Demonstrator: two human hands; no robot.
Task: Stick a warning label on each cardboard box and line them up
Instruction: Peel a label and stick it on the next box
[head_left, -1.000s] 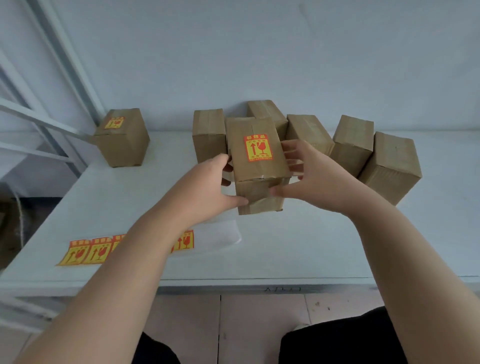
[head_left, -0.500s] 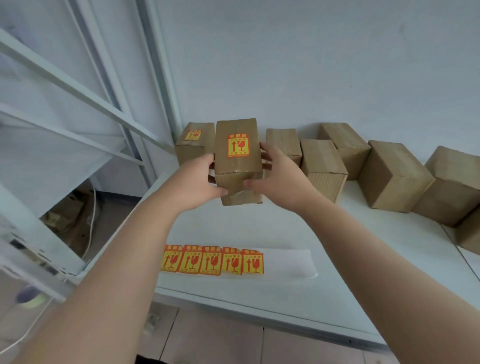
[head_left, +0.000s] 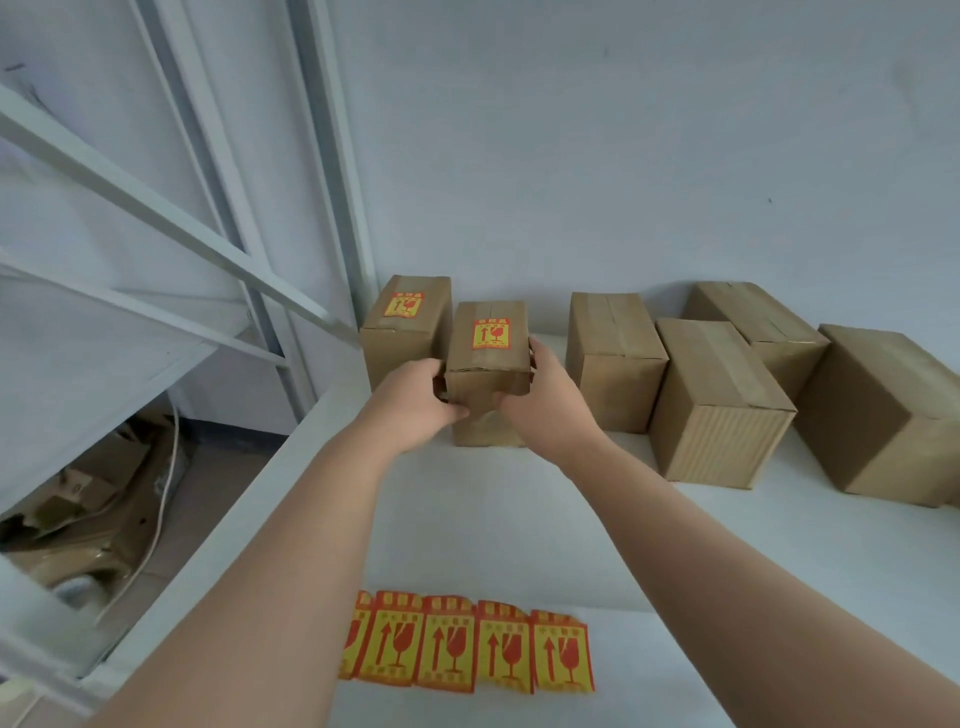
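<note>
Two hands clamp one labelled cardboard box (head_left: 488, 371): left hand (head_left: 415, 405) on its left side, right hand (head_left: 543, 397) on its right, box btwn them, bottom at the white table (head_left: 519, 519). Another labelled box (head_left: 408, 330) just beyond left hand. Four plain boxes (head_left: 717, 400) right of right hand. Label strip (head_left: 467, 642) near forearms.

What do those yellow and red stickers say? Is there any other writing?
Held box label: red up arrow and broken glass; text blurred.
Corner box label: same signs; unreadable.
Sticker strip on table: arrows, glasses; characters too blurred.
Plain boxes: no writing visible.
</note>
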